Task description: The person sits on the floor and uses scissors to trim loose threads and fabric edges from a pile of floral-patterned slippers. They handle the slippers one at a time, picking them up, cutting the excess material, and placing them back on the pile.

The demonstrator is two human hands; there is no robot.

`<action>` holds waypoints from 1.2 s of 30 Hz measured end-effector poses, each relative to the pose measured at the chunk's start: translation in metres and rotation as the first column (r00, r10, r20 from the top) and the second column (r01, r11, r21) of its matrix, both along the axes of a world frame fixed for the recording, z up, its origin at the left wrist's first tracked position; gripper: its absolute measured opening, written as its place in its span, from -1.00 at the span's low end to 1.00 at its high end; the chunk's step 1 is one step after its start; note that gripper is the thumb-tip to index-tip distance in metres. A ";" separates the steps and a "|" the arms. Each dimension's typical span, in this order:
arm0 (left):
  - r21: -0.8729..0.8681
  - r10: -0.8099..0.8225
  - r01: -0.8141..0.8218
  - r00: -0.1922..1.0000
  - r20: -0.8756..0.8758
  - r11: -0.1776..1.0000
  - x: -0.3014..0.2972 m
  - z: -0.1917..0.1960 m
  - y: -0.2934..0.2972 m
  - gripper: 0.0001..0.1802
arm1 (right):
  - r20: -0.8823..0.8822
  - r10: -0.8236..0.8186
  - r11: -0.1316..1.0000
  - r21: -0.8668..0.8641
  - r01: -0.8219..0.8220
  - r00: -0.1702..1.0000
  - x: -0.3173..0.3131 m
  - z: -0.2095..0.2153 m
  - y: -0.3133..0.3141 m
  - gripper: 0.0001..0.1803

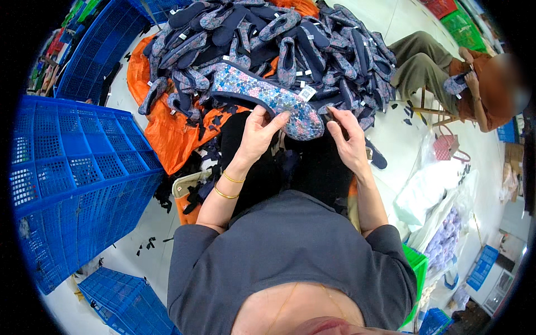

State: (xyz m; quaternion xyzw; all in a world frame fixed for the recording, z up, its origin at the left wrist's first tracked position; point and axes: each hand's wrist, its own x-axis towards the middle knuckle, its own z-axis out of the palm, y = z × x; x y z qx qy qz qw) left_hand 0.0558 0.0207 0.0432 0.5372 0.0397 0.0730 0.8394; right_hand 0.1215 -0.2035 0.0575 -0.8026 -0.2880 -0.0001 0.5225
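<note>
- The floral slipper (pixel 267 96) is the landmark: a pale patterned shoe with dark binding, held level above the person's lap at the near foot of the slipper heap (pixel 279 44).
- The left hand (pixel 258 133) has its grip closed on the slipper's near edge, close to the toe; the thumb lies on top and the fingers are tucked underneath.
- The right hand (pixel 347 139) sits just right of the slipper's toe. Its grip is pinched, fingertips together at a dark strip by the toe; whether it grasps the slipper itself or only a dark scrap, I cannot tell.
- Two gold bangles (pixel 229 185) ring the left wrist, below the slipper.
- Behind the slipper the heap of dark and floral slippers rests on an orange sheet (pixel 162 125), which spreads to the slipper's left.
- Far left of the slipper stands a large blue crate (pixel 72 173); another blue crate (pixel 92 50) lies beyond it, up and left.
- Right of the slipper, past the heap, a second person (pixel 474 84) sits holding another slipper.
- Down and right of the slipper lie clear bags (pixel 430 190) of pale goods.
</note>
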 end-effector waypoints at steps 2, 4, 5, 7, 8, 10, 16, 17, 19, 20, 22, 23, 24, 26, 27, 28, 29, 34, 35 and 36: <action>-0.029 -0.004 0.005 0.999 0.032 1.000 -0.004 0.003 -0.002 -0.70 | -0.230 0.015 0.996 0.093 0.006 0.973 -0.015 0.007 0.005 -0.63; -0.045 -0.010 0.013 0.998 0.060 0.999 -0.008 0.006 -0.004 -0.70 | -0.348 0.038 0.988 0.151 0.016 0.937 -0.021 0.017 0.011 -0.69; -0.005 -0.029 0.029 0.997 0.070 1.000 -0.009 0.004 -0.003 -0.69 | -0.341 0.046 0.991 0.131 -0.001 0.939 -0.021 0.018 0.011 -0.70; 0.016 -0.032 0.031 0.995 0.090 0.999 -0.011 0.005 -0.004 -0.70 | -0.287 0.038 0.999 0.043 -0.027 0.957 -0.020 0.023 0.014 -0.74; 0.027 -0.034 0.031 0.994 0.099 0.999 -0.011 0.006 -0.004 -0.70 | -0.286 0.039 0.999 0.039 -0.029 0.957 -0.019 0.026 0.014 -0.74; 0.013 -0.034 0.033 0.992 0.125 0.999 -0.012 0.006 -0.005 -0.71 | -0.287 0.040 0.999 0.030 -0.032 0.957 -0.019 0.029 0.016 -0.74; 0.012 -0.081 0.081 0.990 0.115 0.997 -0.013 0.002 -0.001 -0.72 | -0.360 0.129 0.966 0.257 -0.035 0.924 -0.015 0.017 0.021 -0.83; 0.029 -0.096 0.094 0.990 0.098 0.995 -0.013 -0.002 0.000 -0.72 | -0.470 0.170 0.938 0.347 0.004 0.866 -0.014 0.015 0.017 -0.86; 0.033 -0.078 0.075 0.990 0.117 0.997 -0.012 -0.001 0.001 -0.72 | -0.611 0.193 0.887 0.443 0.130 0.768 -0.010 0.021 0.010 -0.91; 0.035 -0.069 0.065 0.990 0.127 0.997 -0.011 -0.001 0.001 -0.72 | -0.619 0.204 0.864 0.478 0.158 0.758 -0.005 0.016 0.002 -0.90; 0.064 -0.100 0.094 0.990 0.098 0.994 -0.007 -0.009 0.006 -0.68 | -0.482 0.083 0.861 0.476 0.181 0.872 -0.011 0.019 0.009 -0.76; 0.078 -0.116 0.109 0.990 0.083 0.991 -0.006 -0.013 0.007 -0.65 | -0.339 0.056 0.932 0.354 0.072 0.939 -0.014 0.023 0.010 -0.70; 0.082 -0.114 0.106 0.989 0.097 0.991 -0.005 -0.010 0.005 -0.66 | -0.186 0.055 0.978 0.207 -0.016 0.981 -0.016 0.028 0.012 -0.63; 0.090 -0.110 0.099 0.986 0.124 0.991 -0.002 -0.005 -0.001 -0.69 | -0.001 0.040 0.997 0.066 -0.040 0.999 -0.016 0.038 0.026 -0.66; 0.116 -0.132 0.119 0.985 0.111 0.986 -0.002 -0.004 -0.003 -0.69 | 0.100 0.010 0.999 0.038 -0.014 0.995 -0.010 0.029 0.028 -0.72; 0.178 -0.153 0.138 0.986 0.073 0.974 -0.004 -0.005 -0.001 -0.71 | 0.197 -0.009 1.000 0.016 0.006 0.980 -0.004 0.018 0.032 -0.77; 0.239 -0.170 0.157 0.985 0.033 0.958 -0.006 -0.010 0.001 -0.73 | 0.080 -0.140 0.989 0.063 0.135 0.987 0.001 0.013 0.027 -0.84; 0.477 -0.288 0.176 0.942 0.171 0.861 0.006 -0.015 0.032 -0.76 | -0.556 -0.116 0.914 0.264 0.307 0.823 0.034 0.001 -0.007 -0.70; 0.461 -0.287 0.186 0.945 0.158 0.867 0.008 -0.014 0.036 -0.79 | -0.473 -0.059 0.938 0.275 0.211 0.879 0.034 -0.003 0.002 -0.72; 0.499 -0.336 0.210 0.926 0.175 0.841 0.011 -0.006 0.037 -0.78 | -0.491 0.037 0.933 0.330 0.146 0.871 0.034 0.004 0.011 -0.71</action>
